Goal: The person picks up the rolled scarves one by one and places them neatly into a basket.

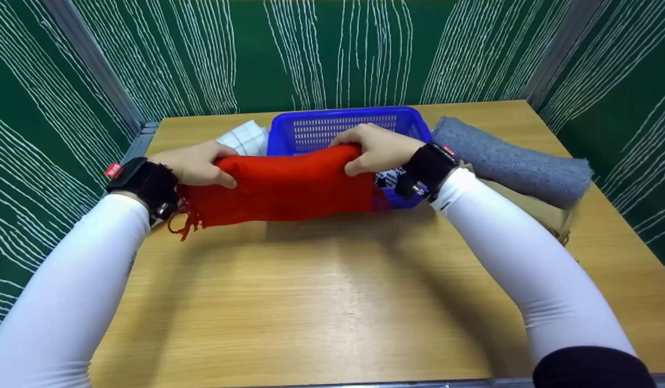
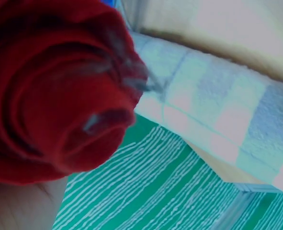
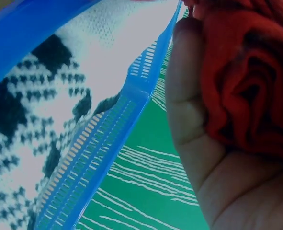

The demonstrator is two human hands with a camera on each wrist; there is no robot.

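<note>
A rolled red scarf (image 1: 289, 188) with fringe at its ends is held up in front of a blue plastic basket (image 1: 343, 114). My left hand (image 1: 195, 164) grips its left end, and my right hand (image 1: 378, 146) grips the right end. The left wrist view shows the scarf's coiled end (image 2: 69, 105) close up; the right wrist view shows the other coiled end (image 3: 256, 100) against the palm. Inside the basket lies a black-and-white patterned knit (image 3: 50, 110), mostly hidden behind the scarf in the head view.
Left of the basket lies a white checked cloth roll (image 1: 246, 137). To the right are a grey rolled cloth (image 1: 515, 159) and a tan one (image 1: 532, 207), partly behind my right arm. Green walls with white lines (image 1: 365, 54) border the wooden table (image 1: 321, 302).
</note>
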